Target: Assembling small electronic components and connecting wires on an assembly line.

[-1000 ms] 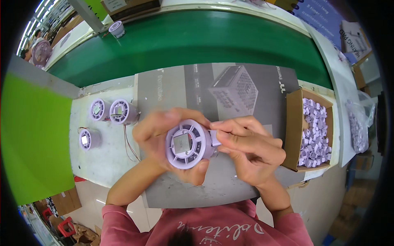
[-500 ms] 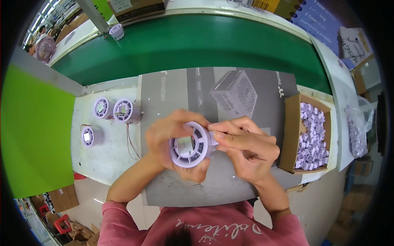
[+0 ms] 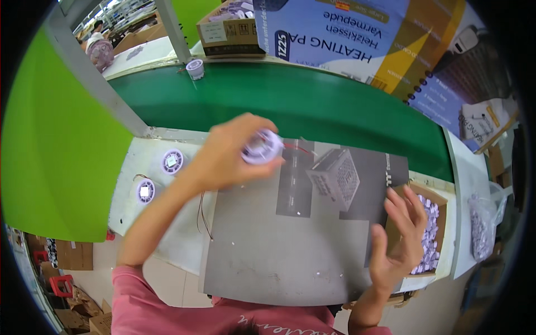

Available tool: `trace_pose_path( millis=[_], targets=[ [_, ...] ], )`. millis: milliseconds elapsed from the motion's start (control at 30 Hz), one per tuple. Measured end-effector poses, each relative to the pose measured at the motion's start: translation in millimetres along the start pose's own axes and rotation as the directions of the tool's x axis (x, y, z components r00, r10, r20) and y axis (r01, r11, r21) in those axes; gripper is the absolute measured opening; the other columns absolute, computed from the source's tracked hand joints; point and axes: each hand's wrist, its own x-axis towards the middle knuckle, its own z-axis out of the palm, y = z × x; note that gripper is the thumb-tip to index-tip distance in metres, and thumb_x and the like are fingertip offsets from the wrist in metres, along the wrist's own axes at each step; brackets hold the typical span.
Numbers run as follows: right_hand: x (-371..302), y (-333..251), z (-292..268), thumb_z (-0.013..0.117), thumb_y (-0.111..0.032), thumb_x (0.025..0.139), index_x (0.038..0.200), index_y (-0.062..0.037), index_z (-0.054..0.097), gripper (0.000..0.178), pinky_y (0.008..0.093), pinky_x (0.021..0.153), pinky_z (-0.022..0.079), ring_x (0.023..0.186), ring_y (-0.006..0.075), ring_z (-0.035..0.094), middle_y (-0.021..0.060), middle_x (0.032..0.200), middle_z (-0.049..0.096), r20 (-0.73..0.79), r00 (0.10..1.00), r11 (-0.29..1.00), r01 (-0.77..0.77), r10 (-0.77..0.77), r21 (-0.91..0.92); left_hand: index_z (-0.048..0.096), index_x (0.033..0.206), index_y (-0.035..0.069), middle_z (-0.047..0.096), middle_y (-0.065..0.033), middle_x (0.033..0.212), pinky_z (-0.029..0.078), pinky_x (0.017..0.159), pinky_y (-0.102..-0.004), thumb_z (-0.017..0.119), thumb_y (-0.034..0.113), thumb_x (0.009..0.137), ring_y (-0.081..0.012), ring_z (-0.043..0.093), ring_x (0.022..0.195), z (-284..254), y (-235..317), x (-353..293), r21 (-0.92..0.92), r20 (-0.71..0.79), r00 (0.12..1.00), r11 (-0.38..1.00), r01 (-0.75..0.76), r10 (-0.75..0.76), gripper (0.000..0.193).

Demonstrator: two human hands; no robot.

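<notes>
Counting four spoked purple units in view: one is sitting in the left hand (image 3: 226,153) (held unit (image 3: 267,146), slightly blurred), two are resting on the white table (image 3: 178,240) at left, upper unit (image 3: 172,162) and lower unit (image 3: 145,191), and a far unit (image 3: 195,69) is standing at the far edge of the green belt (image 3: 335,106). Left hand is grasping its unit round the side, over the far left part of the one grey sheet (image 3: 251,240), with a red wire (image 3: 296,147) trailing right. Right hand (image 3: 402,240) is hovering with fingers spread, gripping nothing visible, and is covering part of the parts box (image 3: 442,231); small purple parts (image 3: 429,245) are filling that box, too many to count. Left forearm (image 3: 159,218) is crossing the table, blocking some of it, and a thin dark wire (image 3: 202,218) is running out beside it. Around: one green panel (image 3: 61,156) is walling off the left, one blue carton (image 3: 329,39) and one cardboard box (image 3: 231,36) are standing beyond the belt, one clear bag (image 3: 481,231) is lying at far right
</notes>
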Motion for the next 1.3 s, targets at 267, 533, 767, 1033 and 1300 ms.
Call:
trace_pose_path(
  millis=[267, 533, 767, 1033, 1300],
  targets=[
    [-31.9, 83.0, -91.2, 0.064, 0.000, 0.084, 0.101, 0.0025, 0.067, 0.017, 0.0380, 0.087, 0.047, 0.094, 0.0312, 0.060, 0.0160, 0.093, 0.063, 0.035, 0.904, 0.790, -0.353, 0.427, -0.502, 0.060, 0.112, 0.005, 0.067, -0.0133, 0.098, 0.051, 0.083, -0.0333, 0.085, 0.033, 0.069, -0.0237, 0.066, 0.090, -77.4, -203.6, 2.2, 0.220, 0.085, 0.924, 0.912, 0.347, -0.373, 0.057],
    [-47.8, 98.7, -87.6, 0.079, -0.001, 0.067, 0.089, 0.0006, 0.072, 0.023, 0.0364, 0.075, 0.050, 0.079, 0.0301, 0.066, 0.0163, 0.085, 0.070, 0.176, 0.779, 0.753, -0.480, 0.601, -0.450, 0.054, 0.129, -0.003, 0.065, -0.0197, 0.119, 0.048, 0.095, -0.0379, 0.065, 0.061, 0.082, -0.0323, 0.063, 0.110, -123.7, -286.3, 57.9, 0.254, 0.032, 0.751, 0.732, 0.632, -0.659, 0.081],
    [-32.8, 103.7, -78.5, 0.077, 0.003, 0.064, 0.087, 0.0011, 0.071, 0.024, 0.0340, 0.069, 0.052, 0.070, 0.0258, 0.068, 0.0139, 0.079, 0.071, 0.272, 0.714, 0.734, -0.480, 0.645, -0.480, 0.053, 0.127, -0.008, 0.057, -0.0261, 0.128, 0.043, 0.103, -0.0430, 0.051, 0.087, 0.069, -0.0393, 0.053, 0.123, -100.6, -397.5, 98.7, 0.554, -0.276, 0.544, 0.331, 0.764, -0.792, 0.112],
    [-26.5, 100.2, -75.0, 0.079, 0.005, 0.062, 0.083, 0.0011, 0.073, 0.022, 0.0298, 0.067, 0.053, 0.067, 0.0212, 0.070, 0.0120, 0.078, 0.073, 0.219, 0.685, 0.682, -0.532, 0.695, -0.502, 0.062, 0.101, 0.000, 0.069, -0.0211, 0.095, 0.054, 0.076, -0.0412, 0.080, 0.042, 0.066, -0.0367, 0.068, 0.085, -138.9, -315.9, 92.6, 0.582, -0.308, 0.898, 0.684, 0.440, -0.315, 0.058],
    [-29.9, 100.4, -88.6, 0.070, 0.014, 0.067, 0.089, 0.0040, 0.069, 0.024, 0.0281, 0.068, 0.054, 0.074, 0.0216, 0.072, 0.0132, 0.081, 0.072, 0.189, 0.664, 0.676, -0.628, 0.724, -0.384, 0.058, 0.104, 0.006, 0.064, -0.0131, 0.090, 0.052, 0.074, -0.0371, 0.078, 0.022, 0.059, -0.0287, 0.065, 0.085, -48.7, -16.7, 53.8, 0.133, 0.317, 0.947, 0.991, 0.006, -0.049, 0.052]
  ],
)
